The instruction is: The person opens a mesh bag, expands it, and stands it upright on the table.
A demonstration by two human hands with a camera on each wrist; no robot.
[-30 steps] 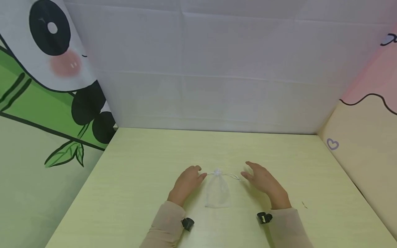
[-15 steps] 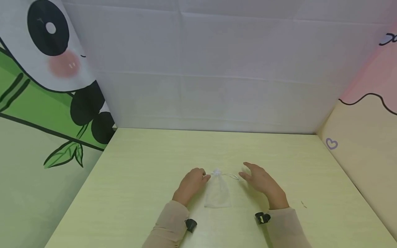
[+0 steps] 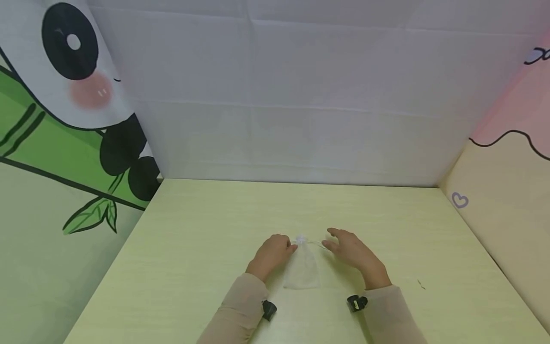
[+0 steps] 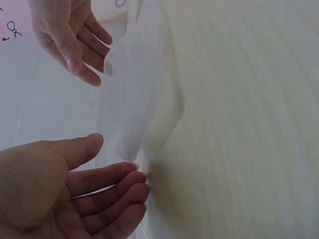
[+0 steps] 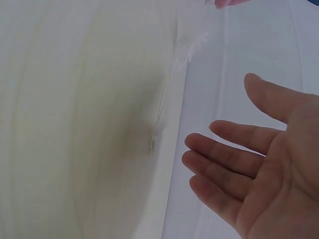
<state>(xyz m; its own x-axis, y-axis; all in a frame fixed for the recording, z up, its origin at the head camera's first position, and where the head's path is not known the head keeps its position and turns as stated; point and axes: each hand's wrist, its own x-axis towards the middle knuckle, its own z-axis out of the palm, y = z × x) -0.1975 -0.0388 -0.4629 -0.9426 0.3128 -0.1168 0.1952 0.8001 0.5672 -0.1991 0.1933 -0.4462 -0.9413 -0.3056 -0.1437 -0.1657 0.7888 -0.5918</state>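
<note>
A small sheer white drawstring pouch (image 3: pixel 302 272) lies on the table with its gathered neck toward the back wall. Thin white cords run out from both sides of that neck. My left hand (image 3: pixel 271 255) is close at the left of the neck; in the left wrist view its thumb stands apart from the loosely bent fingers (image 4: pixel 107 194), whose tips come right up to the pouch (image 4: pixel 132 89). To the right, my right hand (image 3: pixel 353 254) hovers near the cord end, fingers (image 5: pixel 224 152) relaxed and spread, nothing between them and the thumb.
The pale wood-grain table (image 3: pixel 193 248) meets a white sheet wall (image 3: pixel 275 119) at the back. Painted side walls stand left and right. A small brownish fleck (image 3: pixel 421 284) lies on the table right of the right forearm. Both wrists carry small black cameras.
Both hands have moved inward toward the pouch, the left one rightward to its neck and the right one leftward over the cord. The pouch stays in place.
</note>
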